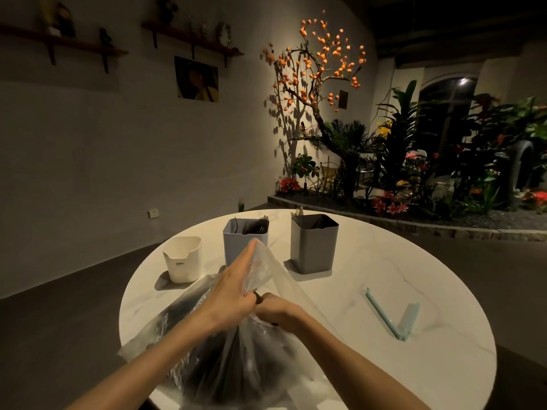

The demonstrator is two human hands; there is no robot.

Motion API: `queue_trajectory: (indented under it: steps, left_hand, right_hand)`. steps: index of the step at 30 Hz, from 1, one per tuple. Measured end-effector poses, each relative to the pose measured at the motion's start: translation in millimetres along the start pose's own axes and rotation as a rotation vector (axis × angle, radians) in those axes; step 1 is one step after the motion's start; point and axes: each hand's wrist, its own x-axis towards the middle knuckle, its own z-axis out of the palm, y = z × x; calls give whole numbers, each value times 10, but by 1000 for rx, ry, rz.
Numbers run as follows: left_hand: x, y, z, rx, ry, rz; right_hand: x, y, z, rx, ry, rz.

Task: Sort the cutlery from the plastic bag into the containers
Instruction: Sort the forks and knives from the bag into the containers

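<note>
Midway: forks (257,225) in the blue bin (242,243), bag (236,359) still full. Left hand (233,287) lifts the bag edge; right hand (276,309) is closed inside, contents unclear.

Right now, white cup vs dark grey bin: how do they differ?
The white cup is short, with a notch in its rim and a dark label; the dark grey bin is taller, with no label in view. The cup shows no cutlery above its rim; pale handles poke out of the bin. The cup sits at the table's left edge, the bin nearer the middle. Both stand upright, tops open.
</note>
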Motion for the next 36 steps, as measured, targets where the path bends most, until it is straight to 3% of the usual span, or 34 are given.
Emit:
queue_trajectory:
  steps: [3, 12, 17, 19, 22, 36]
  left_hand:
    - [9, -32, -8, 11, 9, -36]
    - [23, -3, 73, -36, -16, -79]
    - [18, 21, 69, -58, -17, -75]
    - [4, -8, 61, -51, -10, -80]
    - [-27, -53, 36, -40, -7, -68]
    - [-25, -137, -96, -56, -9, -103]
  right_hand:
    - [-14, 9, -88, 112, -58, 157]
    - [-81, 57, -89, 257, -118, 179]
    - [114, 12, 147, -69, -87, 169]
    - [117, -4, 211, -63, -106, 215]
    - [28, 7, 167, -40, -80, 136]
    - [-137, -67, -440, -206, -272, 12]
